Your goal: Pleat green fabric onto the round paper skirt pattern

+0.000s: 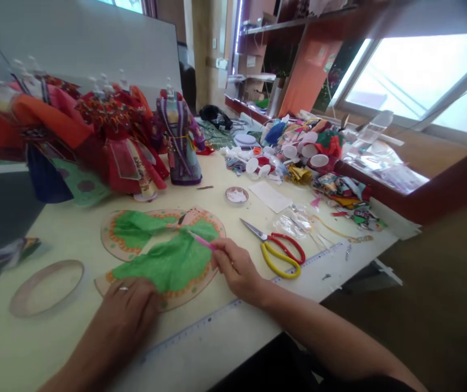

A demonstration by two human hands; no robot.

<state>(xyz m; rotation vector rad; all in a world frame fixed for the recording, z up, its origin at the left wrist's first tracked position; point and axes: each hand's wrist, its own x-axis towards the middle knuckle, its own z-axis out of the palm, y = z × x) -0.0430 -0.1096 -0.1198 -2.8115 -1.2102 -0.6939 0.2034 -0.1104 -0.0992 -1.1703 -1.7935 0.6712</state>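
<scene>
Cream tabletop [41, 348] carries a green fabric-covered card cutout [168, 264] near its front edge, long axis slanting up toward the right. Left hand [126, 310], open, presses flat on its lower-left end; right hand [237, 267], at its right end, pinches a pink stick [203, 241] touching the fabric.

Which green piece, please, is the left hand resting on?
The lower green piece, beneath the left hand; the upper one lies farther off, no hand on it.

Red-yellow scissors [282, 253] nr clear ruler [217, 325]; robed dolls [180, 144] + fabric scraps [339, 188] behind.
</scene>
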